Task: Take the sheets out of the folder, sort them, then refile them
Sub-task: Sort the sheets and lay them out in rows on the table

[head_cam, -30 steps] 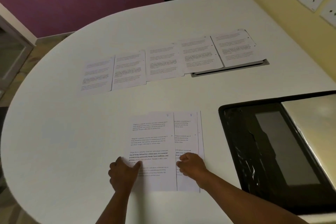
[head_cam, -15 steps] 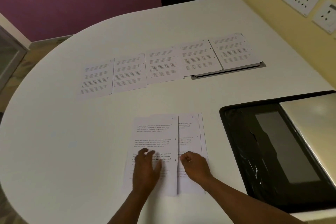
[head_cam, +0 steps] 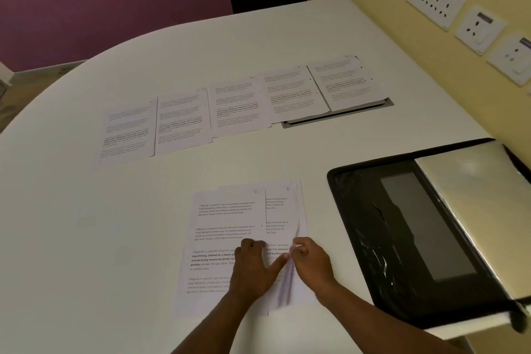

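Observation:
A small pile of printed sheets (head_cam: 230,224) lies on the white table (head_cam: 86,238) in front of me. My left hand (head_cam: 253,267) presses flat on the top sheet, its thumb stretched right. My right hand (head_cam: 311,263) pinches the right edge of a lower sheet (head_cam: 283,211) and lifts it; that edge is blurred. The open black folder (head_cam: 402,233) lies to the right, with a silvery flap (head_cam: 474,204) on its far half. Several more printed sheets (head_cam: 235,109) are laid out in a row farther back.
A grey flap (head_cam: 339,116) set in the table shows under the two rightmost sheets of the row. The yellow wall on the right carries white socket plates (head_cam: 435,1). The table's curved edge runs along the left, with floor beyond.
My left hand has slid right across the top sheet, towards my right hand. My right hand has taken the lower sheet's edge and raised it.

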